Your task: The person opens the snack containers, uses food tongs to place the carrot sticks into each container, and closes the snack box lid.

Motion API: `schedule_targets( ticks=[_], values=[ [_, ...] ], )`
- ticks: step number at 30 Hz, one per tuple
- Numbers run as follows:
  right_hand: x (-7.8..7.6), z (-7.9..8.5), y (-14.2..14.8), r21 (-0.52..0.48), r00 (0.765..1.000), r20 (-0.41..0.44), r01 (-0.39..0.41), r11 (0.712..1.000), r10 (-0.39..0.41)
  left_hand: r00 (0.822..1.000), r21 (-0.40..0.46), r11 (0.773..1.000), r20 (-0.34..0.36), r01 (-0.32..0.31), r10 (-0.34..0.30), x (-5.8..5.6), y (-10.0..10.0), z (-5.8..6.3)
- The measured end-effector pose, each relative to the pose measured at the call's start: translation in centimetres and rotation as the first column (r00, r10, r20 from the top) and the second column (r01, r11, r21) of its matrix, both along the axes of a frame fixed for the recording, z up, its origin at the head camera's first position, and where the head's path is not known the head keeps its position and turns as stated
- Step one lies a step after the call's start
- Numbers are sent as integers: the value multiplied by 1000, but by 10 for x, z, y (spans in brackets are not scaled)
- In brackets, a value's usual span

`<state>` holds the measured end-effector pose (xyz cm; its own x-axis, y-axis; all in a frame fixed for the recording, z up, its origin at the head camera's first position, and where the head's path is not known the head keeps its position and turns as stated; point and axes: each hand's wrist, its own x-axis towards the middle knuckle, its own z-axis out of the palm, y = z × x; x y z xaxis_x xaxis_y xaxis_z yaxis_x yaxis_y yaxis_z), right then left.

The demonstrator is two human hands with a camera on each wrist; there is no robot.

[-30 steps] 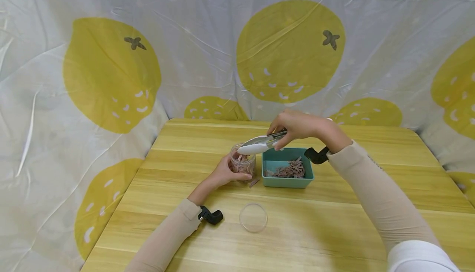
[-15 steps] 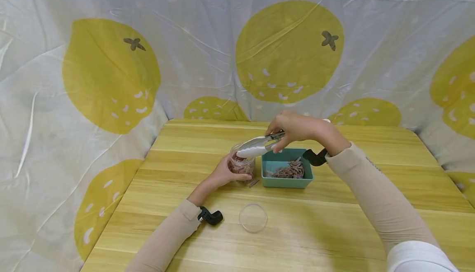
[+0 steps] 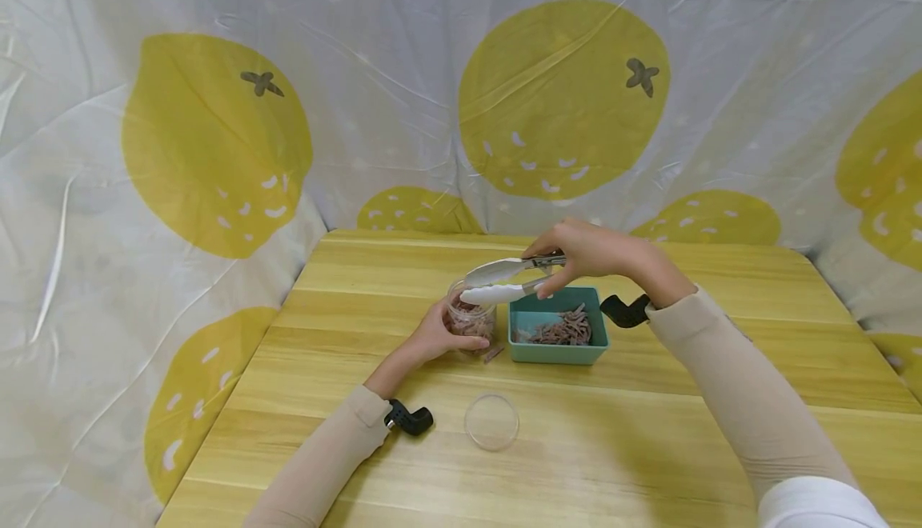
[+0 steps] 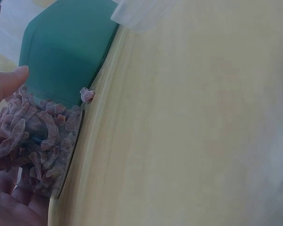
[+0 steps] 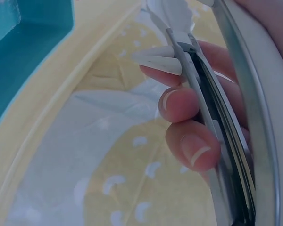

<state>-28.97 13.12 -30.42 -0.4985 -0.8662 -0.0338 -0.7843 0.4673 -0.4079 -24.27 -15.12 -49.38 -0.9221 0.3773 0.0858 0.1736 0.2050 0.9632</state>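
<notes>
A clear jar (image 3: 471, 322) with brownish-pink dried strips stands on the table, and my left hand (image 3: 437, 334) grips it round the side. In the left wrist view the strips (image 4: 42, 136) show through the jar wall, with the thumb and fingers about it. My right hand (image 3: 587, 252) holds a pair of tongs (image 3: 504, 282) with white tips, whose arms are apart over the jar's mouth. Fingers curl round one metal arm of the tongs (image 5: 217, 122) in the right wrist view. A teal box (image 3: 558, 354) with a heap of similar strips (image 3: 569, 328) stands right of the jar.
One loose strip (image 3: 494, 354) lies on the wooden table (image 3: 360, 272) between jar and box. A clear round lid (image 3: 491, 422) lies nearer the front. Behind the table hangs a curtain (image 3: 389, 72) printed with lemons.
The tongs' arms have spread wider apart at the jar's mouth. My right hand has shifted slightly to the right. The left hand and jar have stayed in place.
</notes>
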Motion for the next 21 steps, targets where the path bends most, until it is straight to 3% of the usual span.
schedule_targets(
  ticks=[13,21],
  values=[
    [4,-21,40,-138,984,75,169,976,-160,995,23,999,-90,35,-33,-2,-1,-5],
    [16,-32,59,-213,942,130,332,919,-310,996,65,996,-69,59,-55,-2,0,-2]
  ],
)
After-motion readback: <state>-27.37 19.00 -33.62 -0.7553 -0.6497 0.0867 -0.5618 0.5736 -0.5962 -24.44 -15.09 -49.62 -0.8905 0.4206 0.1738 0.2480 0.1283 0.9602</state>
